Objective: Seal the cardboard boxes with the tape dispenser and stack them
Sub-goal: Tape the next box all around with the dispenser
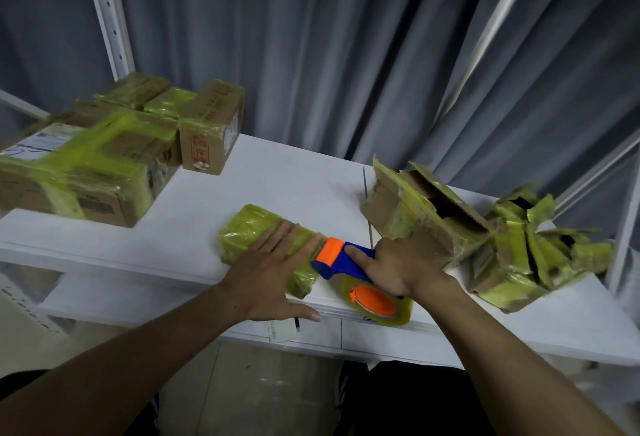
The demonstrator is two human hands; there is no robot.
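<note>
A blue-and-orange plastic tape dispenser (346, 262) is showing against yellow-green taped brown cardboard boxes (263, 238) on the white tabletop (277, 172), grey curtains (311, 37) hanging behind.

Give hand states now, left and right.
Left hand: open, pressing flat on the small taped box.
Right hand: closed around the tape dispenser.

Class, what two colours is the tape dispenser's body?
Blue and orange: tape dispenser, head view.

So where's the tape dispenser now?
Head view, centre-right at the edge of the table: the right hand grips the tape dispenser, its nose against the small taped box.
</note>
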